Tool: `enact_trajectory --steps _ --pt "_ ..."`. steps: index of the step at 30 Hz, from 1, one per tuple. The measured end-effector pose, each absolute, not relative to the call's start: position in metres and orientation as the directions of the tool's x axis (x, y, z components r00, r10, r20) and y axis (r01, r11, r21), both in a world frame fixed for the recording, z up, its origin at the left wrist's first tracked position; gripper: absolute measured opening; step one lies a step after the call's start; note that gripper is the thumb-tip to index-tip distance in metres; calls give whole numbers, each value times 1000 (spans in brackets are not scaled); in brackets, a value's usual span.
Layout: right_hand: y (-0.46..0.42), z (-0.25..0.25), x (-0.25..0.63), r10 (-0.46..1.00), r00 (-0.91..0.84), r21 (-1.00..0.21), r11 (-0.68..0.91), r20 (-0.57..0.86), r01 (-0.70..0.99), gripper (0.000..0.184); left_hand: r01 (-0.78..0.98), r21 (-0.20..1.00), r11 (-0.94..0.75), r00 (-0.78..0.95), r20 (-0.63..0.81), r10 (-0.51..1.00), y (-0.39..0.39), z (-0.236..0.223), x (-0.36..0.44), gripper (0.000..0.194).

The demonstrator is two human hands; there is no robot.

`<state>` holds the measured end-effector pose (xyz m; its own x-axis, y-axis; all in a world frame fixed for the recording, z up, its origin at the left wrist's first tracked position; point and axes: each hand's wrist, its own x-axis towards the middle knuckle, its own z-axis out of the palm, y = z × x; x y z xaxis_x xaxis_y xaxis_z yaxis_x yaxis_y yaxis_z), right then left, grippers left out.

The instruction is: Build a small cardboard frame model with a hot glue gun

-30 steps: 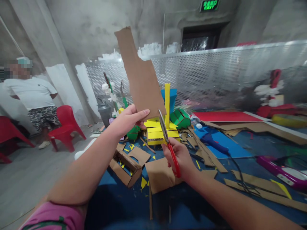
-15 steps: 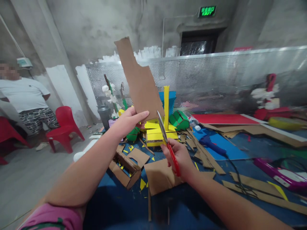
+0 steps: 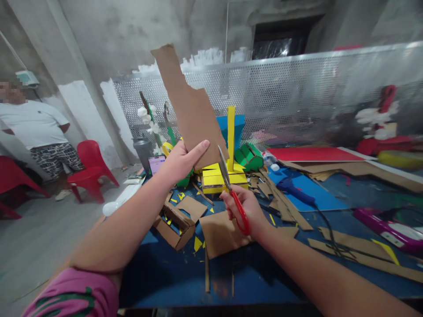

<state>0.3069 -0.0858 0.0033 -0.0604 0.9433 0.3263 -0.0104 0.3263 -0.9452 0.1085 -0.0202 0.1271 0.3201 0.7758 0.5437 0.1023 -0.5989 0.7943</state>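
My left hand (image 3: 181,163) grips the lower edge of a brown cardboard piece (image 3: 194,114), its thumb flat on the near face. The piece stands up in the air, with a narrow strip at its top left and a wider lower part. Red-handled scissors (image 3: 238,211) are held in my right hand (image 3: 247,207). Their blades point up at the cardboard's lower right corner, looking nearly closed. Behind the blades is a yellow box-like model (image 3: 224,180) with an upright yellow post. Below my hands lie a flat cardboard sheet (image 3: 220,237) and an open cardboard frame (image 3: 176,231).
On the blue table (image 3: 172,281) lie cardboard strips and yellow scraps. To the right are a blue glue gun (image 3: 295,191) with a cord, a purple power strip (image 3: 386,229) and a red sheet (image 3: 310,154). A person (image 3: 36,123) stands left, beside a red chair (image 3: 90,167).
The cardboard dipped and tilted slightly left, and my left thumb lies a little higher on it. The scissors stay at its lower corner. The camera view has shifted a little.
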Motion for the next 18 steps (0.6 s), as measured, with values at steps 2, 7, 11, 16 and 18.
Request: enact_trajectory --steps 2,7,11,16,18 --pt "-84 1 311 935 -70 -936 351 348 24 54 107 779 -618 333 557 761 -20 126 109 62" --pt "-84 0 315 909 -45 -897 417 415 150 54 92 774 -626 356 561 747 -18 123 109 67" --pt "-88 8 314 915 -16 -898 399 403 187 59 54 783 -620 351 566 745 -17 122 110 68" --pt "-92 11 312 911 7 -889 399 411 223 56 23 788 -615 343 572 745 -16 120 111 66" --pt "-90 10 313 903 9 -880 417 430 226 54 25 801 -598 342 556 758 -14 118 112 67"
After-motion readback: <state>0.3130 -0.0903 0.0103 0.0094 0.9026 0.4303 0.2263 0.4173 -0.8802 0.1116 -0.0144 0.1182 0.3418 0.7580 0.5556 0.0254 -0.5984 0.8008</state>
